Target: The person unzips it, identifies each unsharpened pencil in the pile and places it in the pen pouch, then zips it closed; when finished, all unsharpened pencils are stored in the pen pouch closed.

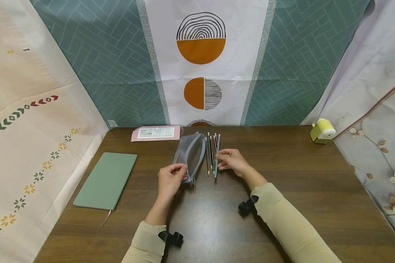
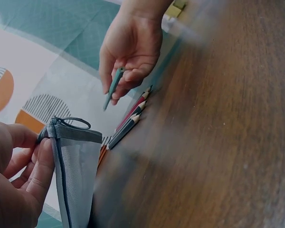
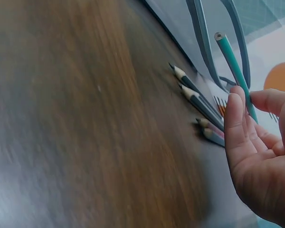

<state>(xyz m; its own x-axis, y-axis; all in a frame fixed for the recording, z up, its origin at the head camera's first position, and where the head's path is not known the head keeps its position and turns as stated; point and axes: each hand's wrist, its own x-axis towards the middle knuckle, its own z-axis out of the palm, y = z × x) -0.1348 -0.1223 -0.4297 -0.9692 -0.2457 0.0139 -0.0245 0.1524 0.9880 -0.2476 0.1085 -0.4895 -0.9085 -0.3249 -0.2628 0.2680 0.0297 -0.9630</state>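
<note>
My left hand (image 1: 171, 179) pinches the near end of a grey mesh zip pouch (image 1: 182, 150), beside its zipper pull. The pouch's zipped side gapes toward the right. Between the thumb and fingers of my right hand (image 1: 234, 161) is a green pencil (image 3: 232, 59), lifted above the table. Its end facing the right wrist camera is flat and unsharpened. Several sharpened pencils (image 1: 208, 157), mostly dark and one of them reddish, lie side by side between the pouch and my right hand. In the left wrist view, their points (image 2: 135, 118) show beyond the pouch.
A green notebook (image 1: 106, 180) with a ribbon lies at the left of the brown table (image 1: 283, 212). Behind the pouch is a pink, labelled packet (image 1: 135, 136). At the far right stands a yellow-green pencil sharpener (image 1: 322, 130). Patterned cloths hang around the table.
</note>
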